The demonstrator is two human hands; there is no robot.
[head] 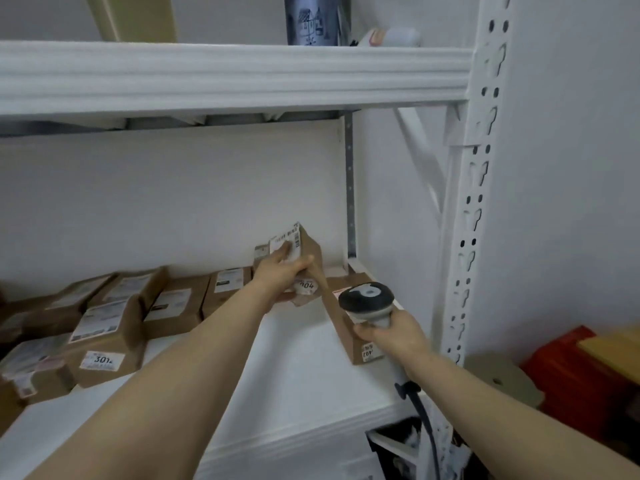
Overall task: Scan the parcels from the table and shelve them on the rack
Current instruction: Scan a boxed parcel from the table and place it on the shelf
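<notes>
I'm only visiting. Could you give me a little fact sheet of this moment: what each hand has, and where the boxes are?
Left hand: grips a held parcel, tilted, above the back of the shelf.
Right hand: holds a scanner, head up.
Rack shelf: white; labelled brown parcels lie in rows on its left part.
Neighbour parcel: lies flat just right of the held one, partly behind the scanner.
Contact: whether the held parcel touches the shelf cannot be told.
</notes>
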